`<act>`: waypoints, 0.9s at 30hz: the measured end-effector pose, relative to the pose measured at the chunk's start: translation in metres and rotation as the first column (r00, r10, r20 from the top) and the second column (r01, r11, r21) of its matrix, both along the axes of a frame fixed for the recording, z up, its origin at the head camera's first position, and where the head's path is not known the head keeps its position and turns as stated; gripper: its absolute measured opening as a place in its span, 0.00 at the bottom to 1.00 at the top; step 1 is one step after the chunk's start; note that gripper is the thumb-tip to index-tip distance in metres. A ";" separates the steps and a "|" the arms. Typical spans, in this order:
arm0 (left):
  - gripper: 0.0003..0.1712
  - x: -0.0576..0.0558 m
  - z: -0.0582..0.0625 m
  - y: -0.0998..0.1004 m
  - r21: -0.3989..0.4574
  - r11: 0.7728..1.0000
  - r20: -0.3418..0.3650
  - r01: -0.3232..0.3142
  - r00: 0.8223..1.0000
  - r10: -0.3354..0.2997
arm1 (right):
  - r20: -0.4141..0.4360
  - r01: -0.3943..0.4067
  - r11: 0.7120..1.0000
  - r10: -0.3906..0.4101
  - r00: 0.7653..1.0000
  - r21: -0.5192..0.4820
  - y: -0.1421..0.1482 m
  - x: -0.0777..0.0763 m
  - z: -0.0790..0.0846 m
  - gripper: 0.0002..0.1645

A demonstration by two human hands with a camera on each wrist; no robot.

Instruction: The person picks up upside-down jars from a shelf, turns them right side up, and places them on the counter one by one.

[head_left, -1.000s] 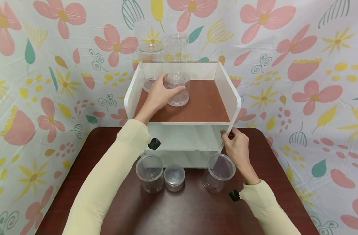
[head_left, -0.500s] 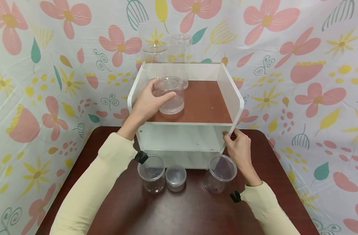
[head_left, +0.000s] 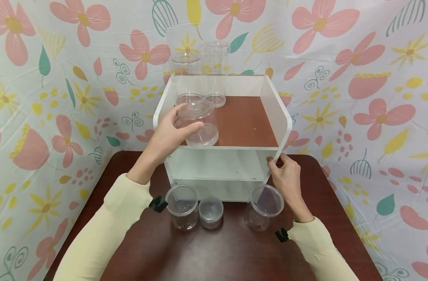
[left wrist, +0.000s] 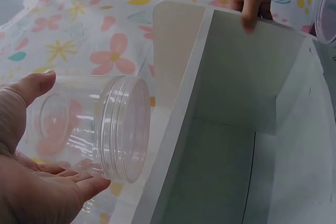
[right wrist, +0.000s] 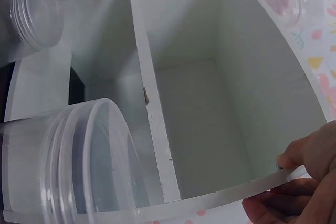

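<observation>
My left hand [head_left: 168,130] grips a clear plastic jar [head_left: 201,130] between thumb and fingers, in front of the shelf unit's top level. The jar is slightly tilted, its ribbed rim end [left wrist: 123,129] lower than its round flat end. At the right of the white shelf unit [head_left: 282,117], my right hand [head_left: 286,175] pinches the edge of the side panel [right wrist: 231,195], thumb inside and fingers outside. Two tall clear jars [head_left: 185,74] stand at the back left of the brown top shelf [head_left: 247,121].
Before the unit, on the dark wooden table [head_left: 214,253], stand a clear jar [head_left: 182,207], a small lidded tub [head_left: 210,212] and another clear jar [head_left: 264,207] to the right. The unit has two white levels [head_left: 221,164] under its top. A flowered sheet [head_left: 375,97] hangs behind.
My left hand has brought the jar from the top shelf toward me and slightly left, past the front edge, and tilted it. The right hand has stayed on the side panel.
</observation>
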State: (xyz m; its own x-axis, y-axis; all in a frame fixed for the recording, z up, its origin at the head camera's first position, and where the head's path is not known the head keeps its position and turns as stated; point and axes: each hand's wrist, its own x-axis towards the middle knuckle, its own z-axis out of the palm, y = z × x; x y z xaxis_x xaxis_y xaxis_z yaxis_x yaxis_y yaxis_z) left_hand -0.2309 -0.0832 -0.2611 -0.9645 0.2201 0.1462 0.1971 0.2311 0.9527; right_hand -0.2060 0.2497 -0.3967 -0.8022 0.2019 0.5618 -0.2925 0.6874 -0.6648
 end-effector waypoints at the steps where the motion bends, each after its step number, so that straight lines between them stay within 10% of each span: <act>1: 0.53 0.002 -0.001 -0.001 0.006 1.000 0.001 0.006 1.000 -0.006 | 0.001 -0.001 1.000 0.001 1.000 -0.002 0.000 0.000 0.000 0.09; 27: 0.47 0.046 -0.021 -0.015 0.123 0.990 -0.026 0.070 0.997 -0.068 | 0.013 -0.006 1.000 0.006 1.000 0.007 0.000 0.000 0.001 0.10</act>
State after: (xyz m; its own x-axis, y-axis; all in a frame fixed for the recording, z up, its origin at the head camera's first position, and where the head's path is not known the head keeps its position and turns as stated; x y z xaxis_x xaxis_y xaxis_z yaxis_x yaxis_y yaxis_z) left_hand -0.1851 -0.0981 -0.2822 -0.9439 0.2649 0.1971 0.2295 0.0972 0.9684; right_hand -0.2062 0.2501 -0.3957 -0.8106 0.1930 0.5529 -0.2880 0.6907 -0.6634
